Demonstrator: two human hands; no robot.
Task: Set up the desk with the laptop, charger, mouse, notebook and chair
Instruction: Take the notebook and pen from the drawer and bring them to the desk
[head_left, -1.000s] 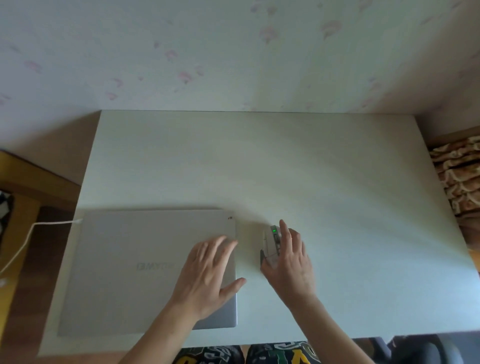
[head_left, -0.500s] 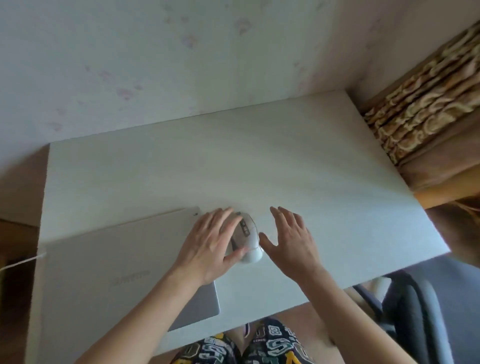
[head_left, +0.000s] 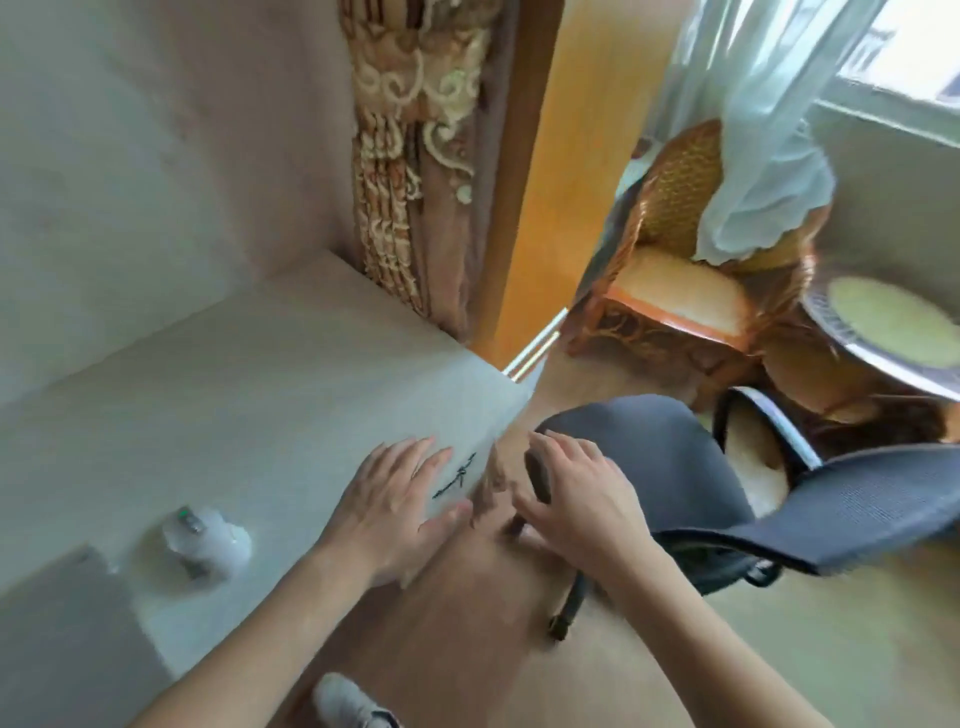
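A white mouse (head_left: 205, 543) with a small green light lies on the pale desk (head_left: 234, 395), just right of the closed grey laptop (head_left: 67, 644) at the lower left. My left hand (head_left: 395, 501) rests flat and open on the desk's right front corner. A dark mesh office chair (head_left: 675, 467) stands to the right of the desk. My right hand (head_left: 576, 499) is over the chair's left armrest, fingers curled around its front end. The charger and the notebook are out of sight.
A patterned curtain (head_left: 410, 156) and a wooden post (head_left: 566, 156) stand behind the desk's right end. A wicker chair (head_left: 675, 270) draped with sheer fabric and a round glass table (head_left: 893, 338) fill the right side. My white shoe (head_left: 348, 701) shows on the wooden floor.
The view has swung right from the desk to the chair. My left hand left the mouse and laptop for the desk's corner. My right hand moved off the desk onto the chair's armrest.
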